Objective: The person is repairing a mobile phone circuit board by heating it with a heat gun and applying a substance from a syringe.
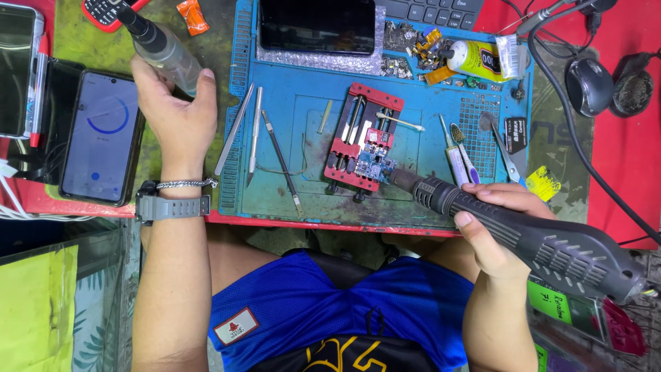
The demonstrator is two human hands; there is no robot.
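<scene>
Seen from above, a repair bench with a small circuit board (372, 164) clamped in a red holder (358, 141) at the middle of a blue work mat (303, 69). The right hand (496, 231) is wrapped firmly round the grey handle of a hot-air tool (523, 231), whose dark nozzle points at the near right edge of the board and appears to lie just beside it; whether it touches cannot be told. The left hand (172, 103) is closed round a clear squeeze bottle (162, 48) with a dark tip, held up over the green mat at the left, well apart from the board.

As a judgement of progress: the board is already mounted and the heating tool is in position, so work on the board looks under way rather than finished; no part has visibly been lifted off it. Tweezers (234, 131), a thin probe (282, 162) and a cotton swab (399, 122) lie unused on the mat, between the left hand and the holder or just beside it. A dark phone (317, 24) rests at the far edge of the mat, a tube of glue (475, 58) to its right, and a second phone (100, 138) with a lit screen lies left of the wrist.
</scene>
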